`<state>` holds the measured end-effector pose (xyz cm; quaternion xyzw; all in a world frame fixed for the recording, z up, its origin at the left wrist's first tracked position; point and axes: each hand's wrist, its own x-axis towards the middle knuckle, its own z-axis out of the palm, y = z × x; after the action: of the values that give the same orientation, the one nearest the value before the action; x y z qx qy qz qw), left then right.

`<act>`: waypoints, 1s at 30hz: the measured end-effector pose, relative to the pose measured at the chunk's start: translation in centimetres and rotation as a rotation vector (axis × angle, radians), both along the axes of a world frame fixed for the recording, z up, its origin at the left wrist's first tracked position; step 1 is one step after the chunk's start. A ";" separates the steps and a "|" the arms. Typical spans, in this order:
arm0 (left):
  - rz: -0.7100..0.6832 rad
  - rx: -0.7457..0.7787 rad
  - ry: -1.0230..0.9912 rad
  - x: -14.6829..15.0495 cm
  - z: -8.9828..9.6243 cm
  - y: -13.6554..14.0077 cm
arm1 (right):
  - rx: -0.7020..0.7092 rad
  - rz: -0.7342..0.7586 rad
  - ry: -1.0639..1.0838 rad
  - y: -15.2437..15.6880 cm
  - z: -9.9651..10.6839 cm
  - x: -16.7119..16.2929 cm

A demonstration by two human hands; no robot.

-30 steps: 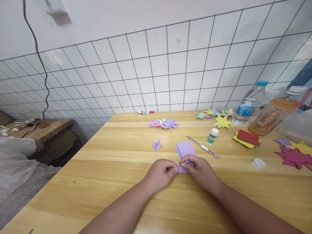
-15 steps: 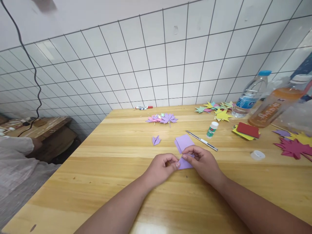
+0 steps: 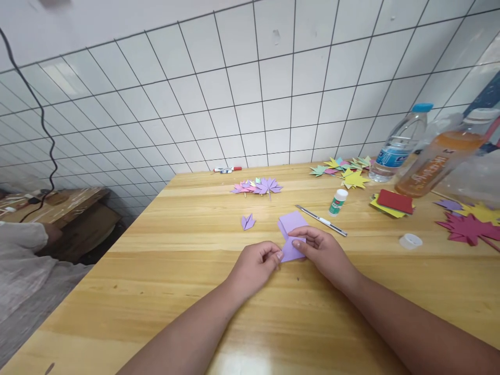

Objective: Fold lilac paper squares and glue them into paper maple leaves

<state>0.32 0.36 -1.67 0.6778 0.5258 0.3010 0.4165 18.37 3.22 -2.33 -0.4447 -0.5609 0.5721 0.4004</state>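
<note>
A purple sheet of paper (image 3: 291,253) is between my two hands, low over the table. My left hand (image 3: 255,263) pinches its left corner between thumb and fingers. My right hand (image 3: 322,250) holds its right side, thumb on top and fingers bent behind it. Just beyond lies a stack of purple paper (image 3: 294,221), partly covered by my right fingers. A small folded purple paper piece (image 3: 248,222) rests to the left of the stack. To the right are a utility knife (image 3: 321,220) and an upright glue stick (image 3: 338,202).
Paper maple leaves (image 3: 269,186) lie near the wall, beside markers (image 3: 227,170). On the right are a red and yellow paper stack (image 3: 394,202), a white cap (image 3: 410,240), a water bottle (image 3: 400,143), an orange drink bottle (image 3: 439,156) and a dark pink leaf (image 3: 469,229). Another person's sleeve (image 3: 23,239) shows at left.
My right thumb and fingers have shifted slightly on the purple sheet, leaving more of it showing. The whole view has moved a little; the other things stay in place.
</note>
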 end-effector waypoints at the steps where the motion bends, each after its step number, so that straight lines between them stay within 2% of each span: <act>1: 0.007 -0.003 0.005 0.0 0.0 0.0 | -0.006 0.010 0.000 0.0 0.1 0.0; 6: 0.031 0.036 0.073 0.1 -0.1 -0.2 | -0.021 0.064 -0.014 -0.1 0.5 -0.2; 11: 0.010 0.037 0.093 0.0 0.1 -0.2 | 0.062 -0.017 -0.145 0.0 0.0 -0.4; 16: -0.014 0.022 0.100 -0.2 0.1 0.1 | 0.018 -0.085 -0.075 0.2 0.1 -0.5; 20: -0.001 0.104 0.205 -0.1 0.3 0.2 | -0.031 -0.102 0.015 0.2 0.2 -0.5; 23: 0.002 0.137 0.244 -0.1 0.4 0.2 | -0.027 -0.079 0.017 0.2 0.4 -0.4; 30: -0.058 0.130 0.186 -0.4 0.3 -0.1 | 0.017 0.038 -0.072 0.3 0.8 -0.1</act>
<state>-0.10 0.27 -1.34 0.7435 0.5217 0.2580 0.3293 18.23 3.48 -1.51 -0.4509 -0.5882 0.5584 0.3728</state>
